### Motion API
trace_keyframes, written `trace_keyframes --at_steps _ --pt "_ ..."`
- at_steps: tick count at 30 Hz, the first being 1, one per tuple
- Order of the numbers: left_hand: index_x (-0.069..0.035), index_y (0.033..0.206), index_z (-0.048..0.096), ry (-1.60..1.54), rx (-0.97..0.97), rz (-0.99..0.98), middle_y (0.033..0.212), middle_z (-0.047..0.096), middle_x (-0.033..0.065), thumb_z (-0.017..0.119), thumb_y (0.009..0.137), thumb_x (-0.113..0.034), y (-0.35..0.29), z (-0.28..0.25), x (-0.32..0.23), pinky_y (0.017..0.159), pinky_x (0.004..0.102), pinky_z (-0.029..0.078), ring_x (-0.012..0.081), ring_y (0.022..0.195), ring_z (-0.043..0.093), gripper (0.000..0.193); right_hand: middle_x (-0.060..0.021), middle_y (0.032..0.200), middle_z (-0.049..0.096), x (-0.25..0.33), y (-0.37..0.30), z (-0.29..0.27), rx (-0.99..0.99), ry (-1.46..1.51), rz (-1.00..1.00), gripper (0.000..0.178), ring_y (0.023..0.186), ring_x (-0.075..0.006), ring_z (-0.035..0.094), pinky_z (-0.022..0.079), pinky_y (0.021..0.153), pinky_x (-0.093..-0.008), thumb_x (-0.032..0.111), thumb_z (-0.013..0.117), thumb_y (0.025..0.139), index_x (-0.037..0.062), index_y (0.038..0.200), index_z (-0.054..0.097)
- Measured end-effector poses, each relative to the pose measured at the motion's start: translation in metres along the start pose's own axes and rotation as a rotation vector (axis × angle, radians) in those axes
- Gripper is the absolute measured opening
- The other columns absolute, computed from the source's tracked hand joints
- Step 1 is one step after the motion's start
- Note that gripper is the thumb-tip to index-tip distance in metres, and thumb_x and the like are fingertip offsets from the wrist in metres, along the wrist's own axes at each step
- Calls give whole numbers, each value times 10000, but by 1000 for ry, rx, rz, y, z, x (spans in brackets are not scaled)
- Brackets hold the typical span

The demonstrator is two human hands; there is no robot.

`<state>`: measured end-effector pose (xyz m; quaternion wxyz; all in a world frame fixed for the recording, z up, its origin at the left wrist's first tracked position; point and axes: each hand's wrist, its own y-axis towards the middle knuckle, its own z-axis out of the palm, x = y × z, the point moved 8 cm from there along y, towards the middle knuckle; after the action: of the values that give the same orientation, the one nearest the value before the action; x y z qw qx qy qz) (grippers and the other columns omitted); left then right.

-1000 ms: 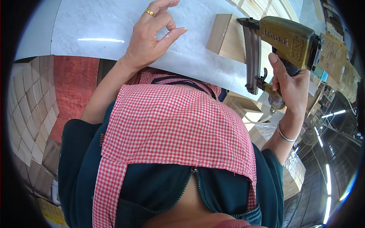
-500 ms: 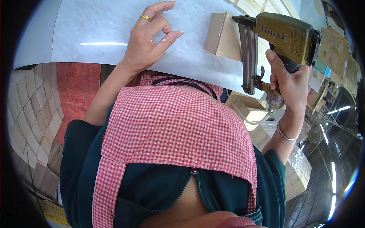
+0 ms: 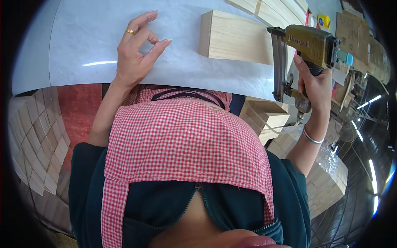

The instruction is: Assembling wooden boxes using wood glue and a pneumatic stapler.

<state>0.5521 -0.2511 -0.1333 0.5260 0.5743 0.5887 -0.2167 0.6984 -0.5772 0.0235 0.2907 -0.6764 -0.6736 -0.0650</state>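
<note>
My right hand (image 3: 315, 84) is wrapped round the handle of a yellow-brown air nail gun (image 3: 310, 45), its long dark magazine standing toward me. The gun's nose is at the right part of a pale wooden box (image 3: 240, 38) lying on the table; I cannot tell whether they touch. Part of the box's right end is hidden behind the gun. Over the white tabletop, left of the box, my left hand (image 3: 138, 51) holds nothing, its fingers bent and thumb apart from them. A gold ring is on one of its fingers.
The white table (image 3: 91, 41) spans the far side. More pale wooden pieces (image 3: 277, 12) lie at its back right. Stacked wooden boxes stand at lower left (image 3: 39, 136) and lower right (image 3: 326, 182). An open wooden box (image 3: 264, 115) sits below the table's edge. A hose trails from the gun.
The view has shifted, and more of the wooden box's long side now shows left of the nail gun. My left hand sits lower and further left in view. My right hand keeps its grip.
</note>
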Motion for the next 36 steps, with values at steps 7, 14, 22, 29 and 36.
trace_keyframes --at_steps 7,14,22,29,36 --pt "-35 772 547 -45 63 -75 1434 534 164 755 843 -42 -1 3 1 1155 423 403 328 1325 533 220 10 510 518 -3 5 0 15 9 -23 272 383 -73 421 321 372 -218 269 790 905 19 853 695" --pt "-48 725 537 32 32 -12 1424 561 126 808 813 -109 1 1 -2 983 332 488 275 1244 580 292 -17 539 578 -10 4 1 31 57 7 282 357 -89 451 342 352 -226 232 810 881 -25 871 695" --pt "-49 750 541 -6 85 -58 1441 531 165 775 812 -48 1 4 -1 1150 427 409 327 1339 523 241 -24 552 591 -10 3 1 17 124 6 275 357 -90 452 337 352 -222 223 816 877 -26 878 700" --pt "-60 742 544 -2 65 -25 1433 548 149 799 795 -66 1 3 -4 1082 383 454 306 1301 549 260 -19 554 588 -12 3 1 16 100 28 253 365 -86 454 332 357 -217 209 810 883 -18 870 699" --pt "-66 765 543 -10 84 -40 1446 532 163 785 795 -33 -2 3 2 1103 400 441 326 1332 531 246 -8 542 571 -6 7 1 57 92 11 232 368 -80 446 329 359 -215 194 802 889 -11 871 696"
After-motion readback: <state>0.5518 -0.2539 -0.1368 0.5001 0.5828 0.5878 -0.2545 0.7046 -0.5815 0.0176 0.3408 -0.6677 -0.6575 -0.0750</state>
